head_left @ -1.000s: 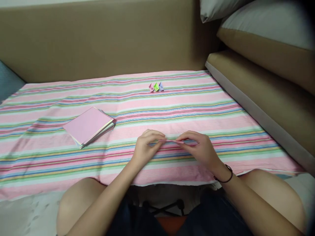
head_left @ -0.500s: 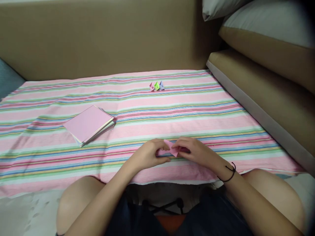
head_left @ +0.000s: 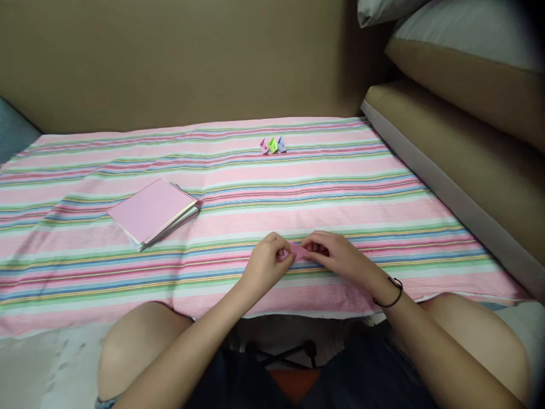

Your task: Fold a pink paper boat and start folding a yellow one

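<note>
Between my two hands is a small piece of folded pink paper point(head_left: 299, 250), held just over the striped cloth near its front edge. My left hand point(head_left: 269, 259) pinches the paper's left end between thumb and fingers. On the other end, my right hand point(head_left: 332, 250) closes thumb and fingertips; its wrist wears a thin black cord. The fingers cover parts of the paper, so its full folded shape is hidden.
Three small folded paper pieces, pink point(head_left: 264, 147), green point(head_left: 273, 146) and blue point(head_left: 281, 145), stand in a row farther back. A stack of coloured paper sheets point(head_left: 152, 210) lies left on the striped cloth point(head_left: 238, 210). Cushions point(head_left: 451, 153) line the right side.
My left fingers have closed into a tighter pinch on the pink paper, which now lies flatter between both hands. The camera view has shifted slightly.
</note>
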A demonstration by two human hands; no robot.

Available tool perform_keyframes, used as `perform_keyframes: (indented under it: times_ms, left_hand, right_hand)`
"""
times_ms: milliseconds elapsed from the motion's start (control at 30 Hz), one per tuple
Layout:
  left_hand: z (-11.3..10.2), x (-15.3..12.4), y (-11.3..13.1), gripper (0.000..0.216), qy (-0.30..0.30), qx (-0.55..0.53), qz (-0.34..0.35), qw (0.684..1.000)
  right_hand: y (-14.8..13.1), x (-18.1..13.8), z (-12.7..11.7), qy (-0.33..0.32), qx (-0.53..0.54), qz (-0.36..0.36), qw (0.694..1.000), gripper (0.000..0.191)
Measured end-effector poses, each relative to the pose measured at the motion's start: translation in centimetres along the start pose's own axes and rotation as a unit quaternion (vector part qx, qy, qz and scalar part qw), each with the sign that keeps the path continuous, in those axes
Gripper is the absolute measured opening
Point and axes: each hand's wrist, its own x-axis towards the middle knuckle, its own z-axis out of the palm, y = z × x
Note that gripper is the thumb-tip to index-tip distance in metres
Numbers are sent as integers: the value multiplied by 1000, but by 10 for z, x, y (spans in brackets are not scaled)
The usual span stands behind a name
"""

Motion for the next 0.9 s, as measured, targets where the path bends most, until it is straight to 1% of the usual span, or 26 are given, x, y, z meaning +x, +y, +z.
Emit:
perform_keyframes:
  times_ms: [167, 367, 433, 500, 567, 600, 667, 700, 767, 833, 900]
  left_hand:
    - [0, 3, -1, 11, -7, 18, -14, 1000]
    - [1, 3, -4, 14, -10, 51, -2, 999]
    - [0, 1, -2, 10, 3, 69, 5, 998]
    - [1, -3, 2, 6, 30, 112, 19, 993]
    - [5, -11, 7, 12, 46, 197, 63, 977]
    - [9, -16, 10, 15, 39, 253, 95, 962]
    - [19, -29, 16, 22, 2, 345, 158, 925]
    - [25, -35, 18, 23, -4, 380, 165, 910]
    - [38, -46, 21, 30, 15, 433, 161, 887]
    - [47, -54, 23, 34, 25, 457, 153, 876]
    - [52, -57, 24, 39, 28, 465, 139, 874]
  right_hand:
    - [-1, 1, 4, 19, -4, 20, 1000, 11]
    - [-4, 4, 9, 31, -26, 38, 998, 11]
    - [-3, 4, 10, 31, -35, 42, 998, 9]
    - [-2, 5, 11, 35, -42, 42, 998, 7]
    - [0, 5, 12, 37, -42, 38, 998, 7]
    - [0, 5, 12, 38, -39, 35, 998, 7]
    - [2, 5, 13, 38, -30, 34, 998, 7]
    - [2, 5, 13, 39, -26, 36, 998, 7]
    - [2, 5, 14, 45, -25, 41, 998, 5]
    - [2, 5, 15, 49, -30, 43, 997, 4]
    - [2, 5, 16, 51, -35, 41, 997, 5]
